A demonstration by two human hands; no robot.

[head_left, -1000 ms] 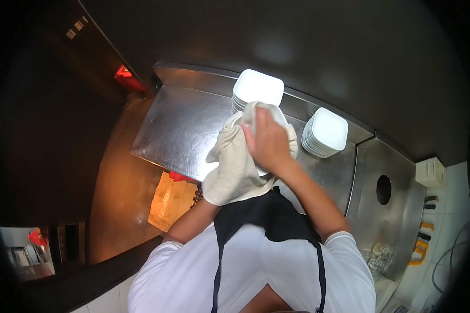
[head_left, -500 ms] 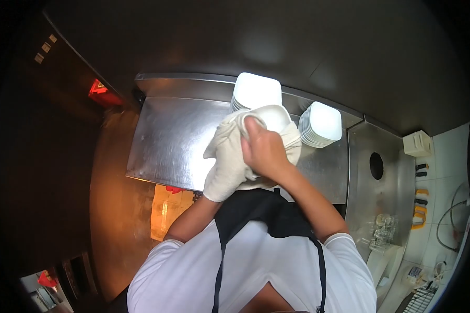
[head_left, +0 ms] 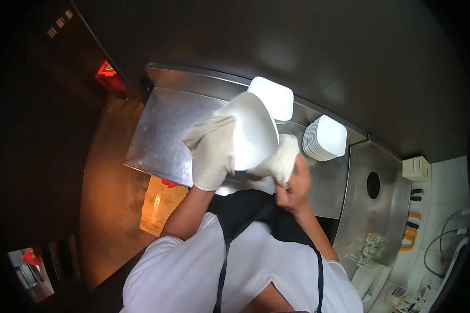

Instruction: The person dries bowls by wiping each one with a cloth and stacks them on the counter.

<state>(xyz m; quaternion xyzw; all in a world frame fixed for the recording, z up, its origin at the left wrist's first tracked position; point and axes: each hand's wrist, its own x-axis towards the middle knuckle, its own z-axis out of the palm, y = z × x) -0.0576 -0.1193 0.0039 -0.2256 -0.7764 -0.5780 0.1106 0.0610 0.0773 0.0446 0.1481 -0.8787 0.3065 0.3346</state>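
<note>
A white dish (head_left: 256, 133) is tilted up on its side above the steel counter. My left hand (head_left: 213, 159), covered in pale fabric that looks like a glove or wrapped cloth, is closed on its left edge; the fingers themselves are hidden. Low on the right, my bare right hand (head_left: 296, 189) grips a bunched off-white cloth (head_left: 281, 159) near the dish's lower right rim. Whether the cloth touches the rim there I cannot tell. Behind the dish stands a stack of white square plates (head_left: 274, 99), partly covered by it.
Another stack of white plates (head_left: 326, 136) stands to the right on the steel counter (head_left: 164, 122). Further right, a steel surface has a round hole (head_left: 373, 184), with several glasses (head_left: 372, 248) nearby. Yellow-handled tools (head_left: 408, 240) line the tiled wall. A dark panel rises behind the counter.
The dish has turned, its inside now facing right. My right hand has moved from the dish's middle down to the right with the cloth. My left hand keeps its hold.
</note>
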